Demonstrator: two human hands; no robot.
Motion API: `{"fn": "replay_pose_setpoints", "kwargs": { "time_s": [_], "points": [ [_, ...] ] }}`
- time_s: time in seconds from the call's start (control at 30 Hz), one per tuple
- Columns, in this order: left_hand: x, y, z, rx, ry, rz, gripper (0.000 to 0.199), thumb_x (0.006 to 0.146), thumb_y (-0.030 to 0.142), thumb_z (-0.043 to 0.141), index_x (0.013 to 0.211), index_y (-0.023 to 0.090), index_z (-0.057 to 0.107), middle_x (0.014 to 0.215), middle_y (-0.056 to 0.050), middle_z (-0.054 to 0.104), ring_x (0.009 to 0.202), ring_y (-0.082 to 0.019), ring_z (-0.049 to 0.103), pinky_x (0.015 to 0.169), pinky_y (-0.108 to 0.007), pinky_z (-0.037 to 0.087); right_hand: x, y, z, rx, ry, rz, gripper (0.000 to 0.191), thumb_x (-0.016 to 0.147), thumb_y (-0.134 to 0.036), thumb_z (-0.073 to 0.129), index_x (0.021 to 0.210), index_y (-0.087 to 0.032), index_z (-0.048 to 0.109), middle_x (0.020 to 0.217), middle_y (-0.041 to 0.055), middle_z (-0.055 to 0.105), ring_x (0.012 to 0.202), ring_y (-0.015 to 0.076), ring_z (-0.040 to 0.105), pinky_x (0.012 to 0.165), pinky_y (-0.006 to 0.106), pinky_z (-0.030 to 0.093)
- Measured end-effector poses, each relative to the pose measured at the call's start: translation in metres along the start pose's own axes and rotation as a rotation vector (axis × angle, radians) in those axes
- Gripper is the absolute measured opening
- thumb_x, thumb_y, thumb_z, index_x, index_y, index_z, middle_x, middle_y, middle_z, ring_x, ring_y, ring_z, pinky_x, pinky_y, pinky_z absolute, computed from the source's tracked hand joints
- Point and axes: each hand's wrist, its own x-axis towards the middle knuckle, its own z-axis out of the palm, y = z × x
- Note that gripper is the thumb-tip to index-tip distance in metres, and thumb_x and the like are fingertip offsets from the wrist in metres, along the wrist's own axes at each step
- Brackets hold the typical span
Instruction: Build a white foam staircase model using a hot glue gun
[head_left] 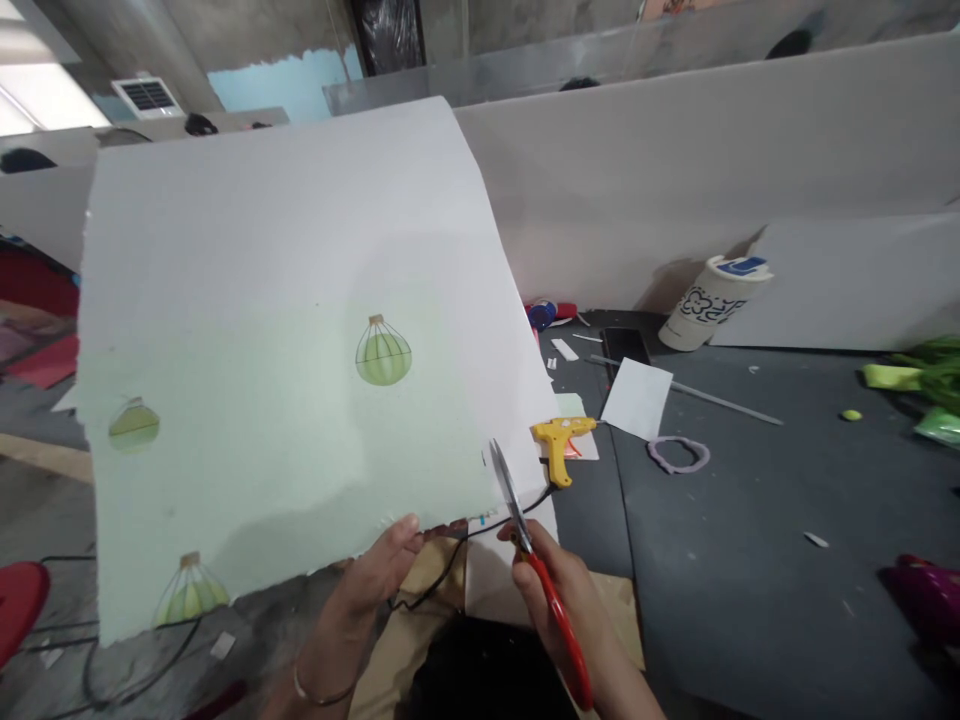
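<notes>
A large sheet of paper, white above and pale green below, fills the left and middle of the view. Green balloon-like shapes with thin dark lines are printed on it. My left hand grips the sheet's near edge, thumb on top and fingers underneath. In my right hand is a pair of scissors with red handles. Their metal blades lie at the lower right corner of the sheet, pointing away from me. Whether the blades are parted is hard to make out.
On the dark table lie a yellow glue gun with a black cord, a white paper square, a lilac ring and a grey stick. A patterned cup stands by the white partition. A red stool is at left.
</notes>
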Motion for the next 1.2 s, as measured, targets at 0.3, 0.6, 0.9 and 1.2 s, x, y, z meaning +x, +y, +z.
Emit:
{"fn": "replay_pose_setpoints", "kwargs": {
  "time_s": [0.3,0.6,0.9,1.2],
  "points": [
    [0.006,-0.001,0.004,0.117,0.065,0.235,0.032,0.090,0.038,0.056,0.101,0.016,0.077,0.106,-0.010,0.076,0.120,-0.031,0.062,0.108,-0.045,0.044,-0.003,0.006,0.008,0.100,-0.009,0.120,0.058,0.085,-0.071,0.047,0.089,-0.016,0.063,0.050,-0.0070,0.036,0.041,0.0100,0.035,0.040,0.021,0.027],
    [0.014,0.003,0.005,0.128,0.302,0.401,0.038,0.076,0.034,0.071,0.113,0.024,0.071,0.109,-0.006,0.076,0.122,-0.031,0.060,0.106,-0.047,0.048,0.006,0.017,0.017,0.171,-0.014,0.103,0.062,0.084,-0.075,0.047,0.094,-0.016,0.065,0.050,-0.0066,0.037,0.044,0.0101,0.035,0.039,0.020,0.026],
    [0.020,0.045,-0.019,0.111,0.472,0.575,0.040,0.070,0.027,0.075,0.109,0.020,0.071,0.107,-0.008,0.076,0.122,-0.032,0.060,0.100,-0.047,0.053,0.006,0.022,-0.009,0.091,-0.159,0.080,0.049,0.088,-0.063,0.050,0.102,-0.017,0.063,0.064,-0.0022,0.054,0.053,0.0124,0.046,0.051,0.022,0.040],
    [0.071,0.145,-0.045,0.054,0.606,0.798,0.021,0.080,0.000,0.057,0.077,0.018,0.068,0.080,-0.001,0.076,0.100,-0.023,0.070,0.082,-0.033,0.062,0.025,0.022,-0.110,-0.362,0.108,0.121,0.044,0.086,-0.049,0.057,0.118,-0.018,0.060,0.081,0.0043,0.067,0.067,0.0196,0.060,0.061,0.028,0.048]
  ]
}}
